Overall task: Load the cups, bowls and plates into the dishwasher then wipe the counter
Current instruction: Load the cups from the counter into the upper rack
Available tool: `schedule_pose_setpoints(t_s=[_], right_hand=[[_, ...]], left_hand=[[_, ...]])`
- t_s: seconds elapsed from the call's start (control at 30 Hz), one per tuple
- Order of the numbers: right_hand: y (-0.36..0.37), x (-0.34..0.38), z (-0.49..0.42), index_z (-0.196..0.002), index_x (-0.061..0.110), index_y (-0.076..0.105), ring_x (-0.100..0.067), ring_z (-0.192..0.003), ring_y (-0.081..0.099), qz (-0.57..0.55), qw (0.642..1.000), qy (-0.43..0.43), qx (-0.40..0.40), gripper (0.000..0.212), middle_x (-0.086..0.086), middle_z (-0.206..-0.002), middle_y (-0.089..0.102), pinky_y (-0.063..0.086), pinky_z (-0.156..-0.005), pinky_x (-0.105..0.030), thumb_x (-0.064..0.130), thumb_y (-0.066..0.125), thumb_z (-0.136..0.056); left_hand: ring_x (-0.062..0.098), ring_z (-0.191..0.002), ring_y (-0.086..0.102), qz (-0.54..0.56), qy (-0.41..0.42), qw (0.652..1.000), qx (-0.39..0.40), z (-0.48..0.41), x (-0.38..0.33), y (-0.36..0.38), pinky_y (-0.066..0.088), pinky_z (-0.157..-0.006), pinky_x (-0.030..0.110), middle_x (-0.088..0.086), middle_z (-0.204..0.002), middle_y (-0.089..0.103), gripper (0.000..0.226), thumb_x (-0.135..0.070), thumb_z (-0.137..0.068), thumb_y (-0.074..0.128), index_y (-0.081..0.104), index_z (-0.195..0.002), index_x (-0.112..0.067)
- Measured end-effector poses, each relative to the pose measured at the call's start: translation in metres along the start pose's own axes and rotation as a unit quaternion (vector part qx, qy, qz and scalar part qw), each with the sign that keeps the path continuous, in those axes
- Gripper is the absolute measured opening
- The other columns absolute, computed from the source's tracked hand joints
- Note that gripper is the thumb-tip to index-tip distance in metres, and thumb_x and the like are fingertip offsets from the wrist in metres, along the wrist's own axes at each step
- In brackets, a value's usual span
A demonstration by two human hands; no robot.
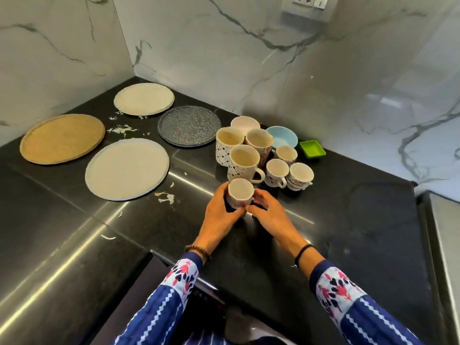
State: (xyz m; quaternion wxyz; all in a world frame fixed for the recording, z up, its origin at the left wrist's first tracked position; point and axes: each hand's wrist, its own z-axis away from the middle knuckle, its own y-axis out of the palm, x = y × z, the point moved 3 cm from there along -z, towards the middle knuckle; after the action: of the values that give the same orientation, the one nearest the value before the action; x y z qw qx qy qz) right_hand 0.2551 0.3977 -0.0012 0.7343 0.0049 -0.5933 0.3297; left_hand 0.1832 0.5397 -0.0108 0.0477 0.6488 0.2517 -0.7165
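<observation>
Cup (241, 192): small, white inside, patterned outside, upright. It sits at the near edge of the crockery cluster, over the black desk (361, 245). Cannot tell whether its base touches the desk.

Left hand (219, 215) grips the cup's left side, with its fingers (225, 192) curled round the wall. Right hand (268, 211) holds the right side, with its fingers (258, 197) curled and pressed together against it. The cup's handle is hidden.

Just behind the cup stands the front mug (245, 163), handle to the right. Left mug (230, 145) and back mug (260, 141) stand close behind that. To the right are three more small cups: cup A (276, 173), cup B (300, 175) and cup C (286, 154).

Further back are the white bowl (245, 123) and blue bowl (283, 136). The green dish (312, 149) lies nearest the wall.

To the left, four plates lie flat and apart:
- speckled plate (189, 125), beside the mugs
- cream plate (144, 98), in the corner
- tan plate (62, 138), far left
- pale plate (127, 169), nearest

White scraps (122, 129) lie between the plates, and more lie off the pale plate's right rim.

Marble wall (273, 70) stands behind, with a socket (308, 1) at the top. Both sleeves (348, 302) are blue and patterned. A bead bracelet (198, 250) is on the left wrist and a black band (302, 252) on the right.
</observation>
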Motion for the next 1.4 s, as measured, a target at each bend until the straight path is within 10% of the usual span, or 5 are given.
schedule_pose_setpoints(t_s=[0.57,1.07,1.4], right_hand=[[-0.046,-0.035,0.092,-0.115,0.021,0.070,-0.011,-0.108,0.068,-0.215,0.972,0.075,-0.057,0.024,0.005,-0.113,0.073,0.056,-0.094,-0.036,0.018,0.066,-0.092],[-0.122,-0.134,0.316,-0.128,0.017,0.059,-0.026,-0.109,0.069,-0.445,0.852,0.084,-0.261,0.045,-0.009,-0.120,0.070,0.059,-0.089,-0.042,0.029,0.060,-0.085],[-0.159,-0.242,0.483,-0.132,0.010,0.058,-0.039,-0.118,0.061,-0.518,0.799,0.103,-0.288,0.041,-0.025,-0.128,0.062,0.052,-0.092,-0.048,0.027,0.059,-0.095]], left_hand=[[-0.004,-0.100,0.062,-0.056,0.045,0.991,0.117,0.047,-0.038,0.035,0.053,-0.086,0.021,-0.018,-0.109,0.066,0.062,-0.050,-0.065,0.086,0.060,-0.119,-0.034],[0.005,-0.099,0.067,-0.012,0.041,0.913,0.406,0.206,-0.110,0.180,0.057,-0.085,0.028,-0.010,-0.109,0.068,0.064,-0.040,-0.068,0.088,0.053,-0.120,-0.029],[0.001,-0.091,0.066,-0.044,-0.008,0.891,0.452,0.393,-0.102,0.276,0.058,-0.082,0.029,-0.014,-0.110,0.063,0.052,-0.052,-0.067,0.083,0.055,-0.110,-0.047]])
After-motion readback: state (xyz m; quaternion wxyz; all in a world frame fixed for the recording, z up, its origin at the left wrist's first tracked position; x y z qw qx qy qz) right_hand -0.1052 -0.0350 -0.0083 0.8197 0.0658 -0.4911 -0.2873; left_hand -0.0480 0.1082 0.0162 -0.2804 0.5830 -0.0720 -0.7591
